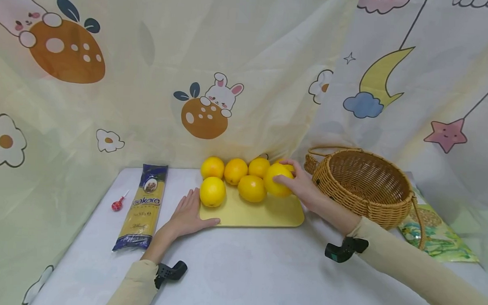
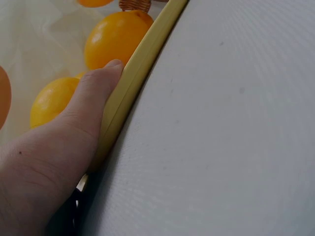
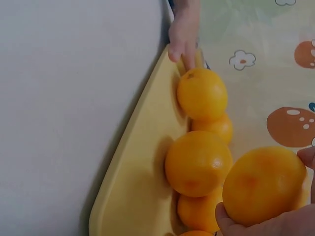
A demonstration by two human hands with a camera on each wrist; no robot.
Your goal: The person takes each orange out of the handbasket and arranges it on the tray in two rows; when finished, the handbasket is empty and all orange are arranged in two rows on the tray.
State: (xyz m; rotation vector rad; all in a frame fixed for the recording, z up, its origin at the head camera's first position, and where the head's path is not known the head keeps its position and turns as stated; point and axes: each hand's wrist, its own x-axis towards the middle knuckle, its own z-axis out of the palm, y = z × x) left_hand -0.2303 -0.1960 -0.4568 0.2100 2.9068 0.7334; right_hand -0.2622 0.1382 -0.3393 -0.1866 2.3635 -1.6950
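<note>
Several oranges (image 1: 252, 188) sit in two rows on a yellow board (image 1: 258, 217), the back row along the curtain. My right hand (image 1: 301, 185) grips an orange (image 1: 278, 180) over the board's right end. In the right wrist view, fingers and thumb stand on either side of that held orange (image 3: 266, 185), which looks raised above the others. My left hand (image 1: 188, 216) lies against the board's left end, its fingers extended beside the front left orange (image 1: 212, 192). Its thumb rests at the front edge, seen close in the left wrist view.
On the right stands a wicker basket (image 1: 368, 186) with its handle folded down, partly over a green printed packet (image 1: 436, 233). A pasta packet (image 1: 142, 207) and a red lollipop (image 1: 117, 205) lie at left. Behind hangs a printed curtain (image 1: 156, 109).
</note>
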